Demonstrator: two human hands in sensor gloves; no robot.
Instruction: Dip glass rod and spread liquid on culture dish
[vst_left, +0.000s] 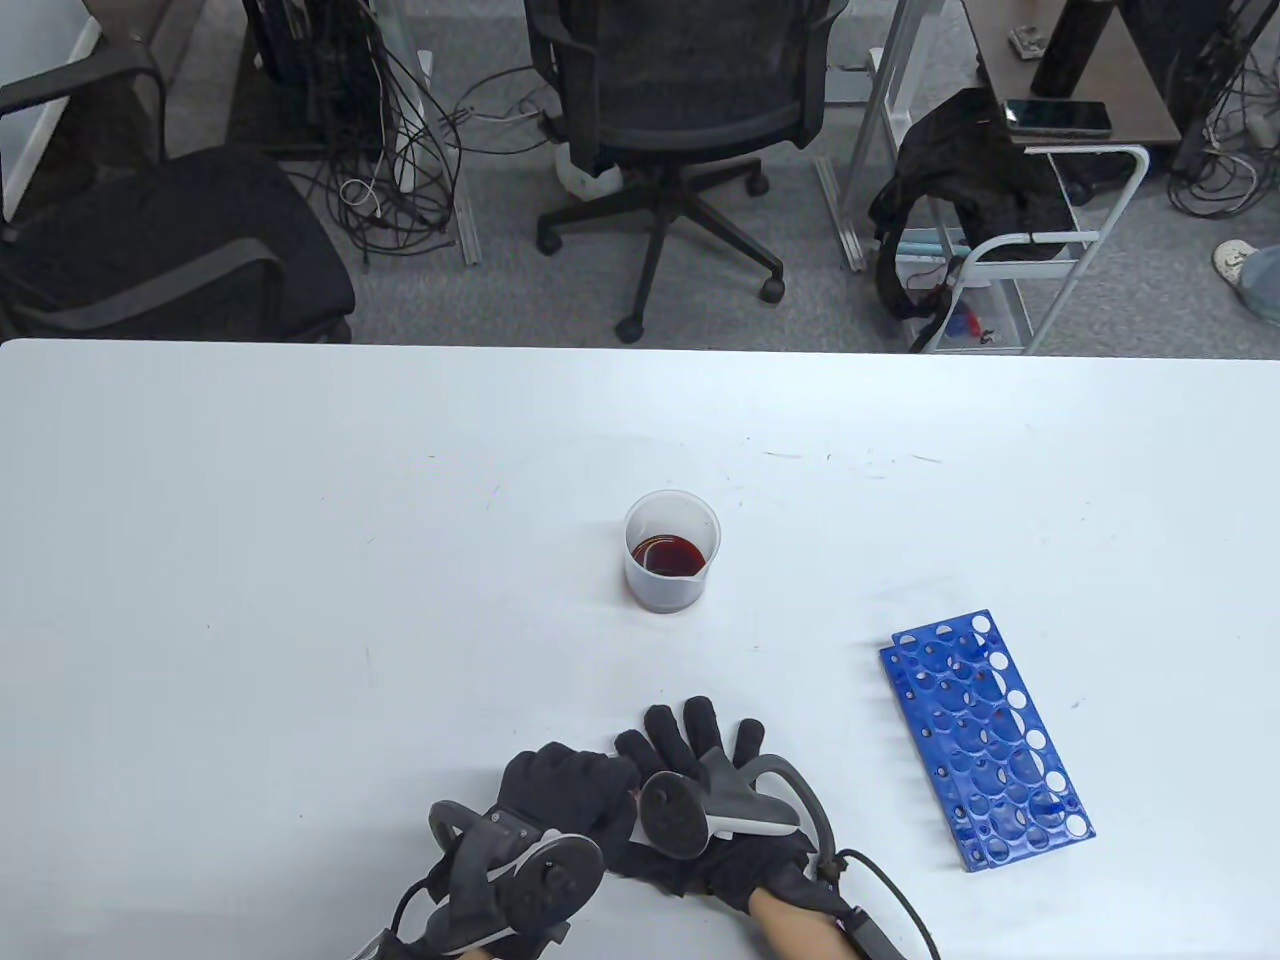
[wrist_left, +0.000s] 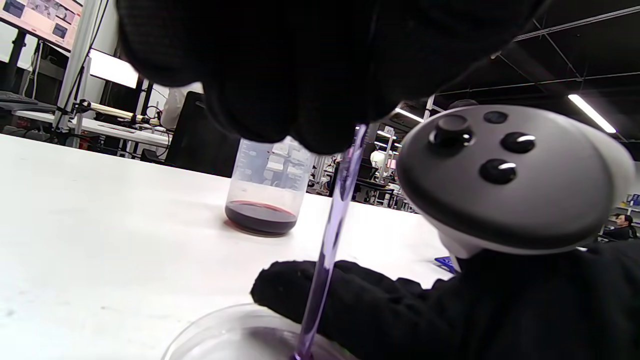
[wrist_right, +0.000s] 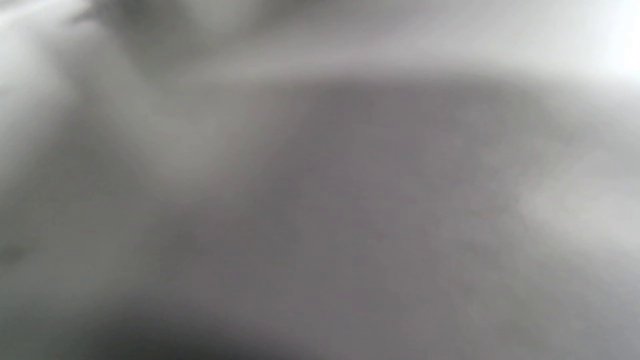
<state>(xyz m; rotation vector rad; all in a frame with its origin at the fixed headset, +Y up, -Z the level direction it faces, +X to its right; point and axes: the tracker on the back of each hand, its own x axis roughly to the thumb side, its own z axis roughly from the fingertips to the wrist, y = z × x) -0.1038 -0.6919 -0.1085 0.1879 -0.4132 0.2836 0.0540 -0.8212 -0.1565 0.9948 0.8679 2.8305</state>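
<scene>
A clear beaker (vst_left: 672, 550) with dark red liquid stands mid-table; it also shows in the left wrist view (wrist_left: 267, 200). My left hand (vst_left: 570, 790) grips a glass rod (wrist_left: 332, 225) that slants down, its purple-tinted tip touching the inside of a clear culture dish (wrist_left: 215, 335). The dish and rod are hidden under my hands in the table view. My right hand (vst_left: 700, 750) lies flat with spread fingers beside the left, and one of its fingers (wrist_left: 295, 290) touches the dish's far rim. The right wrist view is a grey blur.
A blue test tube rack (vst_left: 985, 740) lies flat at the right of the white table (vst_left: 250, 560). Office chairs and a cart stand on the floor beyond the far edge.
</scene>
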